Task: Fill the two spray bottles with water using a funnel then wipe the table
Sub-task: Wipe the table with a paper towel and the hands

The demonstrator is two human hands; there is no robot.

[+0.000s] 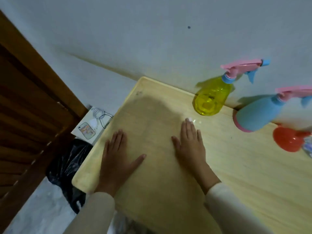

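Observation:
Both my hands lie flat, palms down, on the light wooden table (244, 174). My left hand (116, 159) rests near the table's left edge, and my right hand (190, 146) lies beside it, fingers straight. A yellow see-through spray bottle (211, 98) with a pink trigger head stands at the back by the wall. To its right stands a blue spray bottle (258, 115) with a pink base and pink trigger head. A red funnel (287, 139) lies on the table in front of the blue bottle. Neither hand touches any of them.
A white wall runs behind the table. A brown wooden door (30, 107) stands at the left. Below the table's left edge are a black plastic bag (67, 166) and a white box (92, 125) with printed pictures. Something shiny shows at the right frame edge (308, 146).

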